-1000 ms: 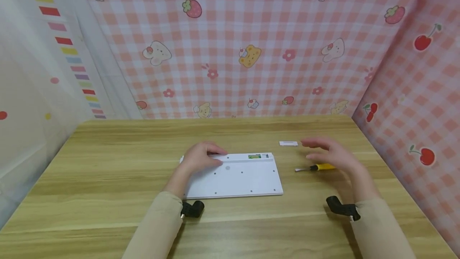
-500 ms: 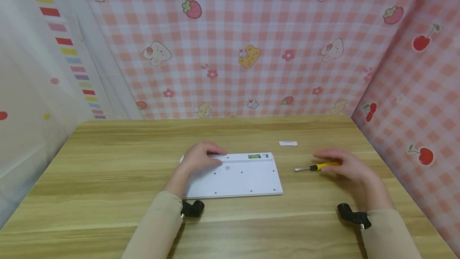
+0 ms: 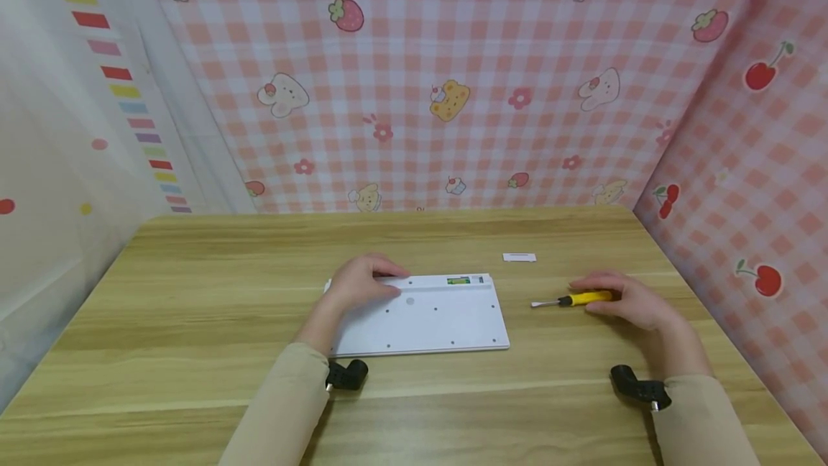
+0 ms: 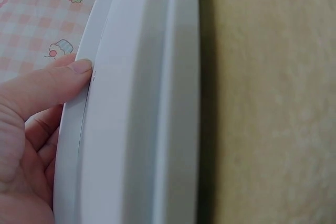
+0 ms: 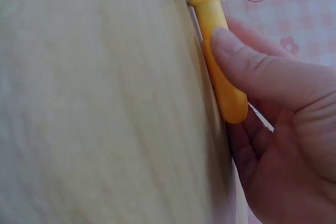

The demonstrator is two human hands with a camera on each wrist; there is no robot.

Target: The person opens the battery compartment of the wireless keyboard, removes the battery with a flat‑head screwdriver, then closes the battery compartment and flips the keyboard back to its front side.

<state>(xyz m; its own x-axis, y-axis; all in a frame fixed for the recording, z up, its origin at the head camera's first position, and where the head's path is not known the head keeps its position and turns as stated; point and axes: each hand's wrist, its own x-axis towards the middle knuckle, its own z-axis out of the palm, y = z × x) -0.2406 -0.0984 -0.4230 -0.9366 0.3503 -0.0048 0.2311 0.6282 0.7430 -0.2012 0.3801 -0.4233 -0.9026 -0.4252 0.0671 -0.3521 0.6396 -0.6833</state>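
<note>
A white keyboard (image 3: 420, 322) lies face down on the table, its underside dotted with small screw holes. Near its far right corner the battery compartment is uncovered and a green battery (image 3: 458, 281) shows in it. My left hand (image 3: 359, 285) grips the keyboard's far edge on the left, thumb (image 4: 79, 69) on the underside and fingers behind the edge. To the right, my right hand (image 3: 630, 299) pinches the yellow handle of a screwdriver (image 3: 585, 298) that lies along the table, its metal tip pointing left. In the right wrist view the thumb (image 5: 236, 51) presses on the handle (image 5: 210, 19).
A small white battery cover (image 3: 520, 257) lies behind the keyboard's right corner. The wooden table (image 3: 226, 257) ends at a pink checked cloth (image 3: 414, 128) behind and another cloth (image 3: 763, 200) at the right. Black wrist cameras sit on both sleeves.
My right hand has moved right and toward me from beside the battery cover, down to the screwdriver, and now pinches its handle. The left hand and keyboard stay put.
</note>
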